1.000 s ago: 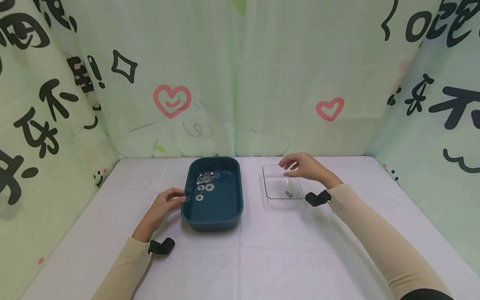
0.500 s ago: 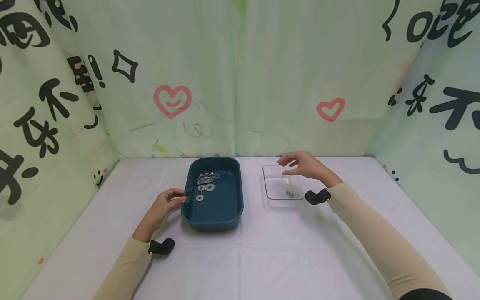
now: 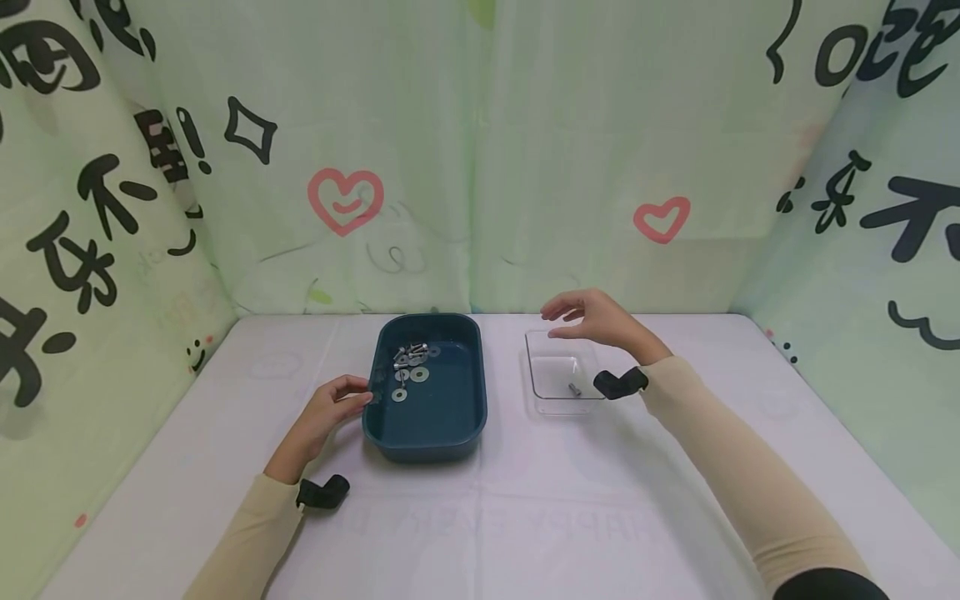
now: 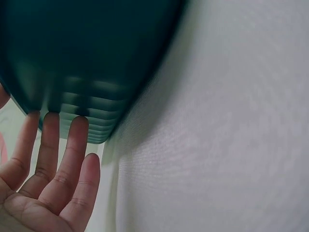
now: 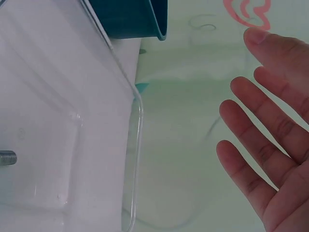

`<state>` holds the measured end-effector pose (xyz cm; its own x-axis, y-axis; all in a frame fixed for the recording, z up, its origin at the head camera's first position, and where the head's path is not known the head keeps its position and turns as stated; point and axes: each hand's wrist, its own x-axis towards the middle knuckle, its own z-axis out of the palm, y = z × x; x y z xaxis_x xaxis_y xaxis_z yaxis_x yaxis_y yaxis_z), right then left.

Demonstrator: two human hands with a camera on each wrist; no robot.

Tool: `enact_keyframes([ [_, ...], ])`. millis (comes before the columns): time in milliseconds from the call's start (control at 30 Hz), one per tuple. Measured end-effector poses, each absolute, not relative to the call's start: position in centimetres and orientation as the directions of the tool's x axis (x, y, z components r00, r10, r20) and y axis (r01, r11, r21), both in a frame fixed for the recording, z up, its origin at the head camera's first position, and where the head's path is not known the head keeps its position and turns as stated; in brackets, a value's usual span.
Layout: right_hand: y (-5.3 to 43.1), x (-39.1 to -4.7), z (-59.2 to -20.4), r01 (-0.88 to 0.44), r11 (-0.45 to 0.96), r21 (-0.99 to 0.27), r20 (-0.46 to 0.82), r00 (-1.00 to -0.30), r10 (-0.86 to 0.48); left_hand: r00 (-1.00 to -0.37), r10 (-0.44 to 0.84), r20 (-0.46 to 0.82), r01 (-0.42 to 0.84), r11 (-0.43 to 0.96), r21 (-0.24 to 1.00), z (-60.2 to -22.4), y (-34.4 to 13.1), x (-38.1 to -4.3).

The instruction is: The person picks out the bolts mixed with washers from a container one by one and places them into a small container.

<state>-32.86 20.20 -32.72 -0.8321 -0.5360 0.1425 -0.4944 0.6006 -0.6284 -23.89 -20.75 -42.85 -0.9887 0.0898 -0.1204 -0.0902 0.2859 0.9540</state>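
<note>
A dark teal tray (image 3: 453,408) stands left of the middle, with several metal screws and pins (image 3: 411,357) and washers (image 3: 419,375) grouped in its far left part. At its left side is my left hand (image 3: 321,421); in the left wrist view the straight fingers (image 4: 77,140) have their tips at the tray's outer wall. To the right stands a clear plastic box (image 3: 529,367) with one small metal screw (image 3: 575,389) in it; the right wrist view shows its threaded end. Over the box's far part hovers my right hand (image 3: 603,321), fingers spread apart and holding nothing.
A white cloth (image 3: 450,533) covers the table. Pale green printed curtains (image 3: 480,167) rise at its back and along both sides. Black wrist cameras (image 3: 324,493) sit on both wrists, the right one overlapping the clear box's right edge.
My right hand has risen a little and moved left over the clear box, its fingers spreading slightly. The left hand, the tray and the loose hardware have stayed in place.
</note>
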Motion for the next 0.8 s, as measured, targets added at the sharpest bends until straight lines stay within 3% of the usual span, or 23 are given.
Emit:
enact_keyframes([
  [800, 13.5, -33.9, -30.8, -0.470, 0.444, -0.763, 0.237, -0.842, -0.484, -0.989, 0.090, -0.118, -0.089, 0.279, 0.956, -42.9, -20.8, -23.9],
])
